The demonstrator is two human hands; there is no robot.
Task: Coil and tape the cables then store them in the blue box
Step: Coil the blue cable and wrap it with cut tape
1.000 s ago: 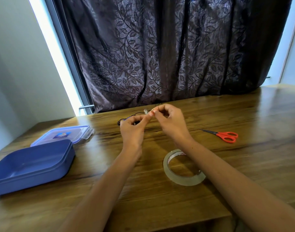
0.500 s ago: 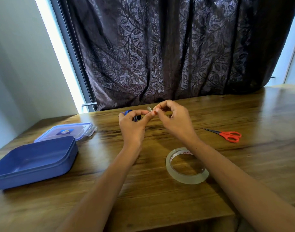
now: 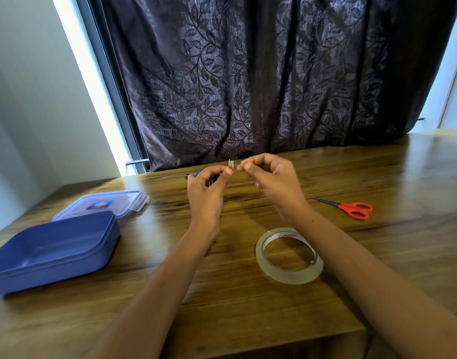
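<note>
Table (image 3: 248, 314): uncovered blue box (image 3: 66, 266), lid (image 3: 74, 211) beside

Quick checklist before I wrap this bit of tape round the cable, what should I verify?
1. Tape piece pinched between left hand and right hand: ok.
2. Cable gripped in the left hand: ok.
3. Its loops neat and tight: cannot tell, mostly hidden.
4. Blue box open, lid off, behind it: ok.
5. Scissors and tape roll on the table, near the right hand: ok.

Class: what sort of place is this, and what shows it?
Probably a home room: a wooden table by a window, a dark leaf-patterned curtain, and a blue box.
</note>
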